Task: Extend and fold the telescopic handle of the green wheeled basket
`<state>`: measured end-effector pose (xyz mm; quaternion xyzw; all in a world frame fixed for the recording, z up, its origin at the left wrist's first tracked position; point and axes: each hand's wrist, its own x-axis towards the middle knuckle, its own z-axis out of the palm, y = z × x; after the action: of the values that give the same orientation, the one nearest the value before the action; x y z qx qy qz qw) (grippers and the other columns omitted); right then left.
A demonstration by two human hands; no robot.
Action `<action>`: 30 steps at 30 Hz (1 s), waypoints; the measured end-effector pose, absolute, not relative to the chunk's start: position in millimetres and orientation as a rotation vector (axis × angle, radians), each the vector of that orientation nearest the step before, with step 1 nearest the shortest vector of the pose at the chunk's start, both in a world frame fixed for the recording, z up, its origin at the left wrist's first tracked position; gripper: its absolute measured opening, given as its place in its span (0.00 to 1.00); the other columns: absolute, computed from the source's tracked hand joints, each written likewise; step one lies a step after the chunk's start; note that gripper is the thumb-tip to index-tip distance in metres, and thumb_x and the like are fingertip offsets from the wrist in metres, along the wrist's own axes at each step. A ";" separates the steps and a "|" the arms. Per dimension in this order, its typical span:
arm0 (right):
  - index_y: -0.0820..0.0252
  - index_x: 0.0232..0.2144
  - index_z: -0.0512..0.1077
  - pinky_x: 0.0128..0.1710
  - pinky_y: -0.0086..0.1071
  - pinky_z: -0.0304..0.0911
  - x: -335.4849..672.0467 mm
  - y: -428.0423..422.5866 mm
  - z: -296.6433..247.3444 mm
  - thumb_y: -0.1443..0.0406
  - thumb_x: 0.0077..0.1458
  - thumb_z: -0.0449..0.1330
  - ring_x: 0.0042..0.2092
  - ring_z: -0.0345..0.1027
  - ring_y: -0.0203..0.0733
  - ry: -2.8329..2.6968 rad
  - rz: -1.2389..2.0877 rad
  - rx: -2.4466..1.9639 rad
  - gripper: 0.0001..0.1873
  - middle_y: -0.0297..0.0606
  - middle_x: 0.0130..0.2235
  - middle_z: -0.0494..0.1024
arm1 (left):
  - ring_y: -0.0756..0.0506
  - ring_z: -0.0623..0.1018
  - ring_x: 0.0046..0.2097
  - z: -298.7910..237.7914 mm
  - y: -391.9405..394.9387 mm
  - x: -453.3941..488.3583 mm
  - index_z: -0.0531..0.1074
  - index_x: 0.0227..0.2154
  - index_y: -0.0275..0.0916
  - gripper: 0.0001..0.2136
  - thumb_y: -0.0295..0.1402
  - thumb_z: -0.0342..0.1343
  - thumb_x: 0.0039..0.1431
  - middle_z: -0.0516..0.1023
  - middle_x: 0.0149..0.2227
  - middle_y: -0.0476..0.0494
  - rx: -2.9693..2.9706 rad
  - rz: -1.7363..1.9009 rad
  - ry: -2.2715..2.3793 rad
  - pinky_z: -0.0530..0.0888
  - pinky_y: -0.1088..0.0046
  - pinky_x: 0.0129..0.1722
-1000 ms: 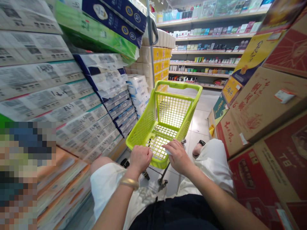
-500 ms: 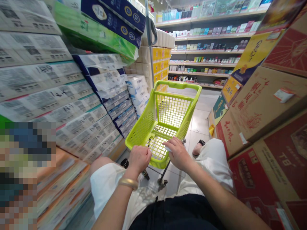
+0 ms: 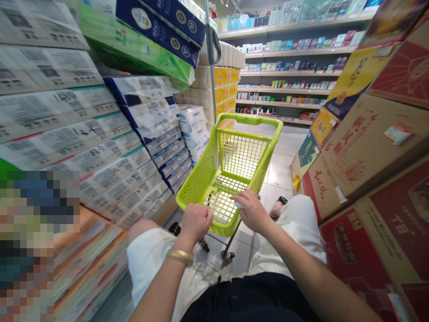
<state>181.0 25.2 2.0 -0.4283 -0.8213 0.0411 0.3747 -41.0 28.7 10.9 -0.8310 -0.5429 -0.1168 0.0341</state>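
A lime-green plastic shopping cart (image 3: pixel 201 176) with a mesh basket stands right in front of me on thin dark legs with small wheels. My left hand (image 3: pixel 196 223) is closed in a fist on the near rim of the basket, with a gold bangle (image 3: pixel 180 256) on that wrist. My right hand (image 3: pixel 251 211) rests above the basket's near right corner. Its fingers pinch a small white item (image 3: pixel 238 205), mostly hidden by them. The basket looks empty.
Packs of paper towels and tissue rolls stack high along the left of the aisle, and large printed cartons wall the right. Shelves of small boxed goods (image 3: pixel 288 71) stand at the far end. The floor is pale tile, and a pixelated patch covers the lower left.
My right hand has shifted slightly forward over the basket, carrying the small white item. My left hand and the cart have barely moved.
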 end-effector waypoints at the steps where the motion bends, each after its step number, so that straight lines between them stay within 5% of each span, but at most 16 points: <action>1: 0.58 0.48 0.72 0.60 0.53 0.55 178.8 22.9 2.0 0.79 0.42 0.51 0.46 0.65 0.47 -2.106 0.106 -1.099 0.30 0.42 0.41 0.73 | 0.45 0.74 0.31 10.8 28.8 -41.2 0.73 0.22 0.39 0.20 0.34 0.40 0.64 0.77 0.24 0.42 -2.556 -0.356 -1.671 0.60 0.66 0.36; 30: 0.61 0.44 0.74 0.53 0.45 0.62 185.4 34.1 10.3 0.78 0.47 0.52 0.44 0.64 0.46 -2.226 0.094 -1.050 0.23 0.43 0.39 0.74 | 0.45 0.75 0.33 15.9 38.8 -49.4 0.72 0.22 0.39 0.20 0.34 0.39 0.64 0.78 0.26 0.43 -2.630 -0.250 -1.674 0.60 0.66 0.37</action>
<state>185.4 34.1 10.3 -0.4020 -0.8522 0.0361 0.3330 -49.4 38.8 15.9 -0.8409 -0.5353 -0.0799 0.0067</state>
